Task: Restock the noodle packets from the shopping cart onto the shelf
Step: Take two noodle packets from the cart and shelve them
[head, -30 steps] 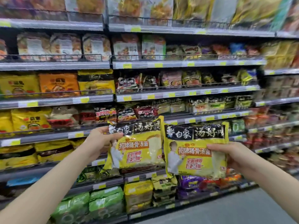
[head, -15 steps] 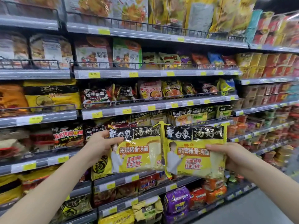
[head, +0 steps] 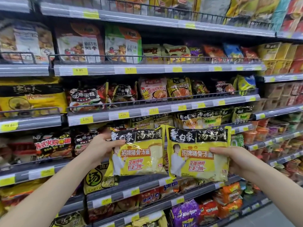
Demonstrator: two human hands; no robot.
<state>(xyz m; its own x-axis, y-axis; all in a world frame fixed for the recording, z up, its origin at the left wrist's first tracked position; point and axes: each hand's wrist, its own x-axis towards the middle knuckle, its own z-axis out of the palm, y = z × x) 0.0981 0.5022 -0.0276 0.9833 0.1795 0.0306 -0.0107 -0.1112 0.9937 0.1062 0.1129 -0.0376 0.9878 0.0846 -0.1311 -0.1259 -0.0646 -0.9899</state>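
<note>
Each grip holds one yellow-and-black plastic noodle packet, left hand [head: 100,147] on the left packet [head: 137,153], right hand [head: 236,158] on the right packet [head: 198,154], side by side before the grey metal shelf [head: 147,110] crowded with matching packets [head: 198,120] behind its wire rail [head: 164,99].

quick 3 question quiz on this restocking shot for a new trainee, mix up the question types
1. True or false: each hand holds one yellow noodle packet.
2. The matching packets on the shelf sit: A) above the held ones B) on the floor C) in a cart
3. Fill in: the shelf-edge price tags are ____ in colour.

Key
1. True: the left hand holds the left packet, the right hand the right packet.
2. A
3. yellow
</note>
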